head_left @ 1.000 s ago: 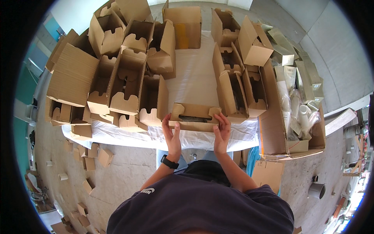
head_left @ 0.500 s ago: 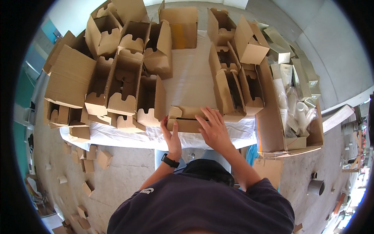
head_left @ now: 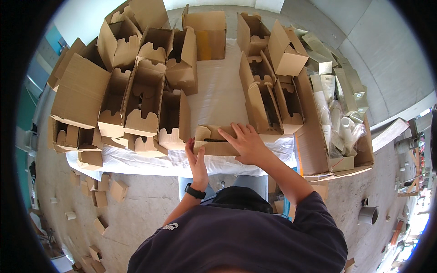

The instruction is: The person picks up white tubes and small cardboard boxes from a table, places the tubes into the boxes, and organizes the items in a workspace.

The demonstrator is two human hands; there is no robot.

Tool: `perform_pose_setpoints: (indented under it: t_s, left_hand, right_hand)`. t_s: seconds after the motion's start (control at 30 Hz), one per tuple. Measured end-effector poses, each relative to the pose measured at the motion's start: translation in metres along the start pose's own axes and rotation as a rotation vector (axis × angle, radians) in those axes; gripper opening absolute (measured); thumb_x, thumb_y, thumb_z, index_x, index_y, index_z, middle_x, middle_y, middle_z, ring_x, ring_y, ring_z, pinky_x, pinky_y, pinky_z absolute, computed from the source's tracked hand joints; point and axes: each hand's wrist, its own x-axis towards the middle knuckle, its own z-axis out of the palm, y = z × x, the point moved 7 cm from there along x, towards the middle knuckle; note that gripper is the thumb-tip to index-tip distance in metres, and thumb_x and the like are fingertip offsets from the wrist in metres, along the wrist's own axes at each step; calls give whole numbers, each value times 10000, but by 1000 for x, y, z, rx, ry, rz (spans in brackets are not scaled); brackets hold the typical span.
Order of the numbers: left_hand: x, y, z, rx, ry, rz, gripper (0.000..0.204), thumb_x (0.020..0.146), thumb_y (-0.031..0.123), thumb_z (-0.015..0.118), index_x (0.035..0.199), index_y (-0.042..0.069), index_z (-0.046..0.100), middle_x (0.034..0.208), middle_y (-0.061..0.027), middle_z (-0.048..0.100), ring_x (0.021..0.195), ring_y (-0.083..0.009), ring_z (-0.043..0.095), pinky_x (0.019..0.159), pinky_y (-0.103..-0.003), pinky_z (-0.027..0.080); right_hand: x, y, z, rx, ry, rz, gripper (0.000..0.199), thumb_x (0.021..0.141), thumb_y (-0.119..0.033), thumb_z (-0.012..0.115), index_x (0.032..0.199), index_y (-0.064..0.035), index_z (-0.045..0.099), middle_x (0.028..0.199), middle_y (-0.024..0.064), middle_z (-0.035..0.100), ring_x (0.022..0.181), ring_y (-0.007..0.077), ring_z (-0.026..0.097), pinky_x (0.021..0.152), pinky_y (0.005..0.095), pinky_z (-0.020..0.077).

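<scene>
A small, narrow cardboard box (head_left: 217, 149) lies across the near edge of the white-covered table, its long side toward me and its top open on a dark slot. My left hand (head_left: 197, 169) grips its left end, thumb at the front corner and fingers along the end. Over the right half lies my right hand (head_left: 249, 146), fingers reaching across the top to the far wall and hiding that end. Left of the small box stands an open cardboard box (head_left: 175, 118); on the right is another open cardboard box (head_left: 268, 109).
More open boxes (head_left: 144, 102) crowd the left side, some stacked. A large carton (head_left: 314, 127) at the right holds pale cartons and plastic-wrapped white parts (head_left: 348, 129). White cloth (head_left: 214, 86) runs between the rows. Small boxes (head_left: 119, 191) and a grey cylinder (head_left: 368, 216) lie on the floor.
My right hand has slid left and farther over the small box, its fingers now across the top opening. The left hand stays at the left end. The whole view has shifted slightly.
</scene>
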Motion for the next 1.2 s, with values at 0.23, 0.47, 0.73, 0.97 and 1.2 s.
perform_pose_setpoints:
  t_s: [0.23, 0.47, 0.73, 0.97, 1.2]
  left_hand:
    - [-16, -10, -35, 86, -120, 9, 517, 960, 74, 554, 1434, 46, 349, 1433, -116, 404, 1340, -214, 376, 1140, -355, 263]
    - [-23, -23, -48, 199, -191, -25, 435, 962, 77, 557, 1374, 41, 421, 1361, -100, 465, 1300, -216, 435, 1098, -372, 338]
    - [4, -28, -8, 239, -330, 121, 326, 958, 53, 539, 1274, 15, 465, 1262, -111, 506, 1227, -222, 481, 1066, -383, 374]
    - [55, -31, 8, 655, -300, 510, 111, 930, 31, 509, 1040, 12, 501, 982, -177, 553, 891, -357, 562, 796, -408, 461]
    - [67, -61, 4, 952, -317, 460, 134, 912, 97, 534, 1027, 42, 494, 1005, -197, 568, 890, -430, 571, 752, -501, 476]
  right_hand:
    - [2, 2, 4, -23, 33, -5, 982, 561, -172, 790, 1461, -165, 397, 1292, 230, 476, 1106, 372, 520, 906, 467, 410]
    - [6, 10, 6, 46, -12, 36, 996, 539, -191, 762, 1465, -175, 397, 1239, 261, 491, 1076, 383, 528, 832, 446, 410]
    - [2, 9, 8, 24, 94, 199, 981, 611, -307, 802, 1472, -144, 361, 1223, 252, 473, 1083, 377, 509, 814, 467, 414]
    - [0, 6, 9, 111, -20, 355, 1058, 663, -383, 802, 1522, -140, 235, 1331, 321, 396, 1160, 442, 480, 894, 511, 429]
    - [-8, 5, 9, 206, -7, 346, 1047, 690, -385, 783, 1534, -174, 200, 1348, 363, 361, 1183, 498, 462, 972, 518, 440]
